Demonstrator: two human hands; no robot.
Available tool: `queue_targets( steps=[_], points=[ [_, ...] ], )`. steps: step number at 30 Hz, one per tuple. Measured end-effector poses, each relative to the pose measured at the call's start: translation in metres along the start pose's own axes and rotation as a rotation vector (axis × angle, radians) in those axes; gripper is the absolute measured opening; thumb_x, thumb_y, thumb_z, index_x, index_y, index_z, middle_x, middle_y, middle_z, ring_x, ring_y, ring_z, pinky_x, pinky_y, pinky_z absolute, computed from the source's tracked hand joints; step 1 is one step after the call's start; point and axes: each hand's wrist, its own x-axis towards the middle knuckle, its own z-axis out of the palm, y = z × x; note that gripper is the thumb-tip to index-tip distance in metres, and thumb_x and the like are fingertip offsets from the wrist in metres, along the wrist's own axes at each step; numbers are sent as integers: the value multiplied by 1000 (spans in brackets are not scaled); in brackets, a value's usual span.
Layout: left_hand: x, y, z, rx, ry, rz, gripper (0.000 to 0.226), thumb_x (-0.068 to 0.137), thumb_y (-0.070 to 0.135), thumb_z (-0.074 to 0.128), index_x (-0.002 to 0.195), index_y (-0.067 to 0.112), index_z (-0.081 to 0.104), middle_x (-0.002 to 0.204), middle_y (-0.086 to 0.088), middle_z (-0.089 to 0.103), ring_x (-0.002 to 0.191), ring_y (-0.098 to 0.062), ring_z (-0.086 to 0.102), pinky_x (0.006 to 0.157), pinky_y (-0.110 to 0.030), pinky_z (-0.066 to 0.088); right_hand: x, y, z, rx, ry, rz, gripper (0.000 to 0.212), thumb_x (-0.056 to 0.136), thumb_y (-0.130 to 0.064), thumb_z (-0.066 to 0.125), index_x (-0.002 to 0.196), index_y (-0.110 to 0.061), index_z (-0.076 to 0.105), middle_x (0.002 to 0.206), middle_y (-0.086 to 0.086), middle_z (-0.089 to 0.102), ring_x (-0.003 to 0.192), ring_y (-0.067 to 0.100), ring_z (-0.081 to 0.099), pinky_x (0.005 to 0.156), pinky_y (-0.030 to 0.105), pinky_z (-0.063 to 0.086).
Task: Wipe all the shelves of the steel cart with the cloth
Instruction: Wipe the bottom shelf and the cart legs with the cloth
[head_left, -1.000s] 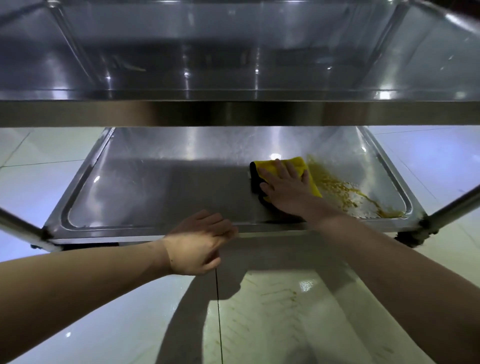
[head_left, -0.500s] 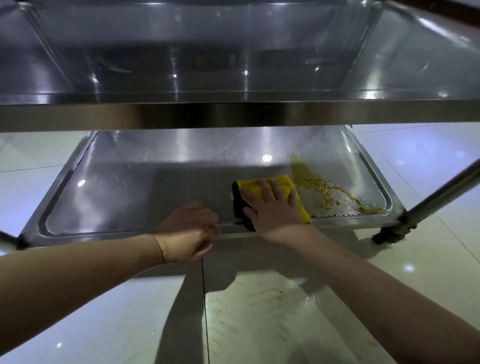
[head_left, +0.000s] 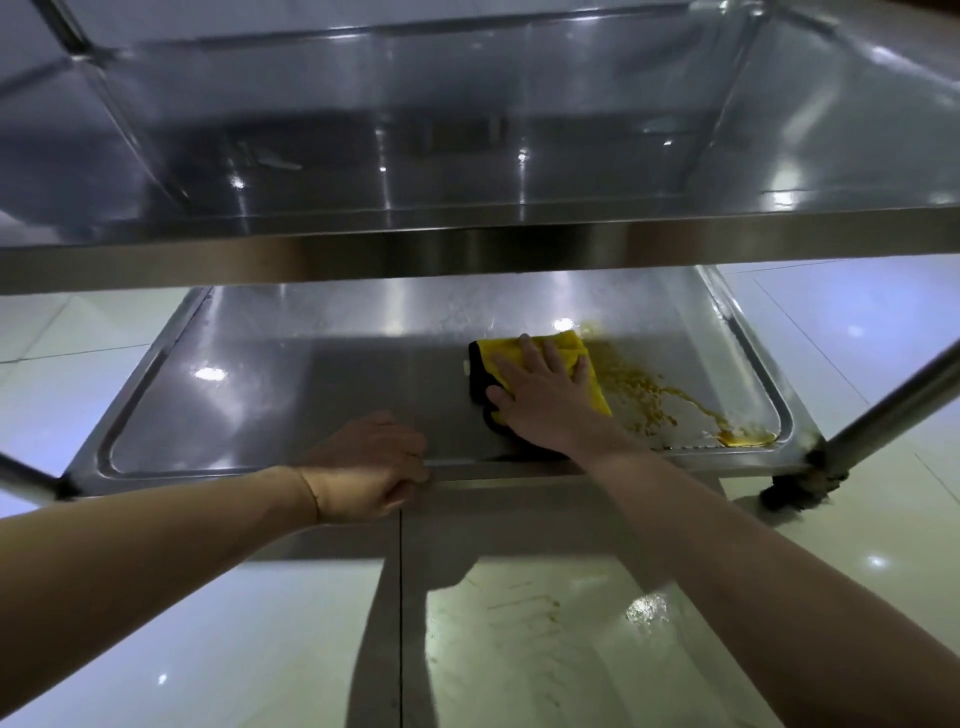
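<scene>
Yellow cloth (head_left: 571, 358) under right hand (head_left: 545, 400), spill (head_left: 644, 395) beside, upper shelf (head_left: 467, 254) overhanging

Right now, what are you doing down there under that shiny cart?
A person is cleaning the bottom shelf of a steel cart. The right hand presses a yellow cloth flat on the shelf, just beside a yellow spill that runs toward the near right corner. The left hand grips the shelf's front edge. The spill is not wiped up yet.
</scene>
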Motion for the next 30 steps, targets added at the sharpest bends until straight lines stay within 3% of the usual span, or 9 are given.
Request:
queue_targets(
  steps=[5, 8, 10, 13, 15, 19, 22, 26, 30],
  points=[
    [28, 0, -4, -3, -9, -133, 27, 88, 31, 46, 82, 27, 72, 85, 8, 67, 77, -19, 67, 71, -33, 57, -19, 17, -8, 272, 92, -113, 56, 108, -46, 45, 161, -36, 33, 175, 3, 9, 161, 23, -1, 128, 55, 0],
    [61, 7, -6, -72, 29, -228, 23, 94, 28, 43, 95, 28, 66, 97, 4, 62, 85, -21, 61, 71, -32, 47, -41, 23, -9, 440, 198, -117, 47, 107, -34, 53, 153, -27, 49, 170, 7, 27, 158, 26, 17, 127, 41, 14],
    [86, 15, -7, -111, 109, -202, 23, 94, 24, 44, 102, 22, 66, 101, 0, 63, 87, -20, 58, 76, -32, 45, -57, 31, -4, 484, 265, -115, 39, 106, -28, 57, 144, -22, 59, 163, 10, 39, 154, 25, 29, 122, 35, 24],
    [114, 22, -6, -86, 231, -93, 11, 95, 15, 52, 102, 16, 61, 94, -6, 61, 84, -13, 48, 74, -28, 38, -82, 43, 12, 523, 470, -137, 21, 99, -19, 62, 116, -15, 72, 130, 11, 64, 126, 34, 56, 104, 43, 47],
    [126, 20, -3, -51, 204, -70, 10, 99, 16, 56, 106, 15, 63, 101, -3, 60, 87, -11, 46, 75, -27, 37, -98, 48, 24, 537, 622, -126, 18, 94, -18, 63, 108, -13, 73, 115, 7, 66, 104, 35, 62, 90, 45, 53],
    [152, 11, 15, -106, 175, -201, 29, 102, 28, 45, 123, 15, 61, 125, -4, 59, 109, -19, 53, 97, -34, 41, -128, 63, 33, 565, 590, -62, 21, 95, -26, 59, 110, -21, 73, 113, -4, 63, 104, 23, 62, 90, 34, 53],
    [161, 5, 30, -184, 181, -337, 34, 102, 35, 43, 128, 19, 57, 131, -4, 55, 115, -23, 52, 101, -43, 44, -145, 73, 44, 622, 581, 35, 31, 94, -33, 49, 105, -20, 75, 104, -5, 64, 97, 16, 61, 85, 25, 44],
    [168, -5, 39, -158, 118, -324, 41, 102, 40, 37, 135, 22, 54, 140, -4, 52, 126, -25, 48, 107, -42, 39, -165, 84, 68, 646, 543, 191, 24, 99, -34, 52, 89, -18, 67, 85, -9, 57, 81, 8, 53, 70, 29, 38],
    [170, -11, 43, -182, 41, -319, 53, 104, 48, 25, 144, 24, 48, 151, -1, 45, 137, -21, 42, 118, -41, 31, -176, 93, 67, 873, 556, 401, 20, 100, -31, 63, 87, -17, 69, 79, -3, 69, 75, 10, 63, 67, 27, 50]
  ],
)
